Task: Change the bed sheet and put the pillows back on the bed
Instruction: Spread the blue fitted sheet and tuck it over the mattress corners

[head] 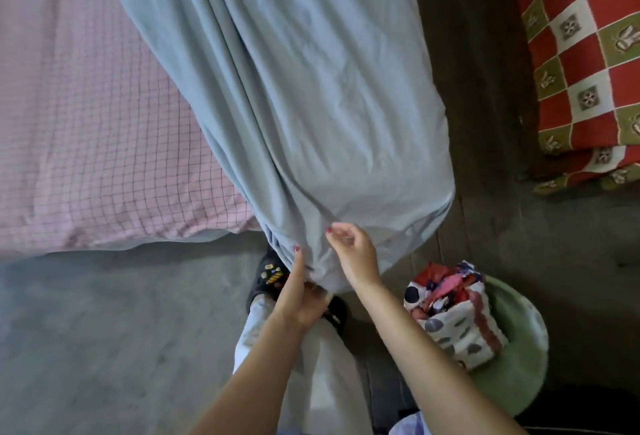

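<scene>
The light is soft, even and rather dim, like indoor daylight, with no glare anywhere. The blue sheet (304,95) is the brightest surface, its long folds marked by gentle shading. The floor strip (478,71) toward one o'clock sinks into deep shadow, and a soft shadow lies on the floor beneath the mattress edge (121,244) at nine o'clock. The wide-angle lens bends straight lines strongly near the borders; the grid on the pink cover curves and fades into haze toward ten o'clock. The whole picture is slightly soft, and the forearms blur toward six o'clock.
</scene>
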